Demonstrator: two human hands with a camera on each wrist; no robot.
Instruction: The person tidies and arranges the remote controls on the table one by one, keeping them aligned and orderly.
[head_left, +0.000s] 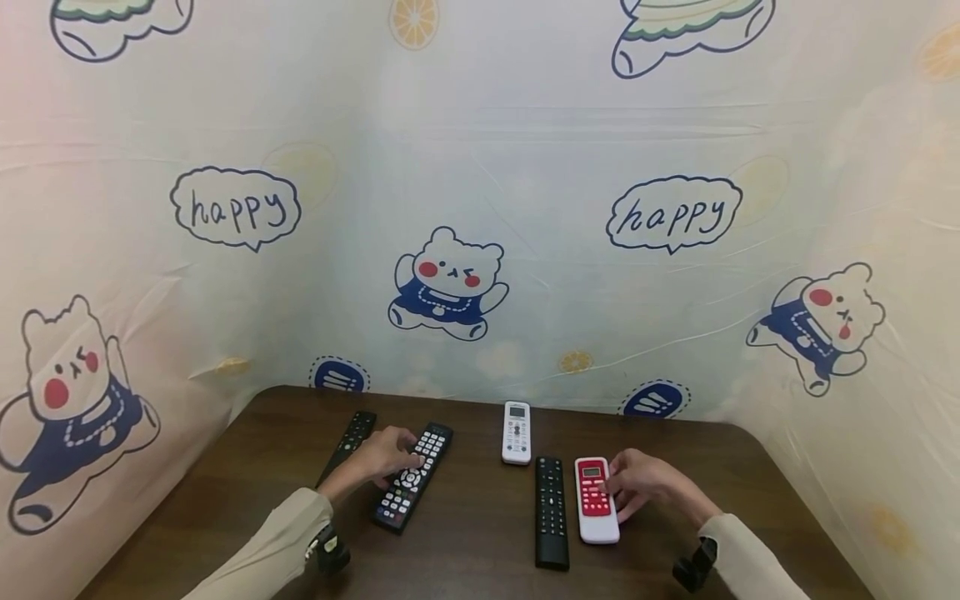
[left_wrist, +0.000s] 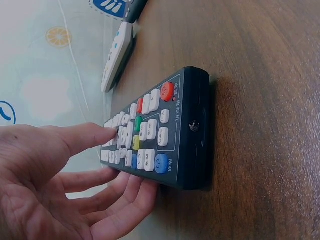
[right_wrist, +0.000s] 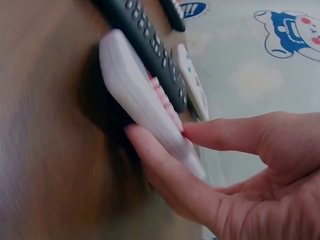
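Brown bench (head_left: 472, 542): flanking a central black remote (head_left: 552, 510), white-buttoned remote (head_left: 410, 481) and red-faced remote (head_left: 595, 502), likely light, stiff, are edge-pinched by left hand (head_left: 385, 454) and right hand (head_left: 643, 478).

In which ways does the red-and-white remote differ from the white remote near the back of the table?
The red-and-white remote has a red front panel, while the white remote has a white one. The right hand grips the red-and-white remote; no hand touches the white remote. Both have a small screen near the far end.
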